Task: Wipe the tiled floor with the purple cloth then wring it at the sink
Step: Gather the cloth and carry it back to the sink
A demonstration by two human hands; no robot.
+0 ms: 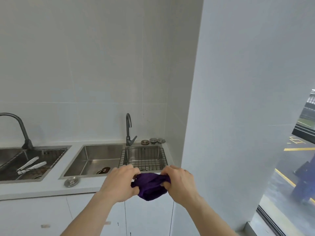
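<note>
I see both forearms extended forward, left hand (pixel 120 183) and right hand (pixel 180 182) level, each grip closed on one end of the cloth (pixel 150 186). The cloth is bunched, long axis left-right, held over the table (pixel 51 186) edge before the sink (pixel 95 160).

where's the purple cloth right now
In the head view the purple cloth is bunched between the left hand and right hand, at the counter's front edge just before the wire basket.
</note>
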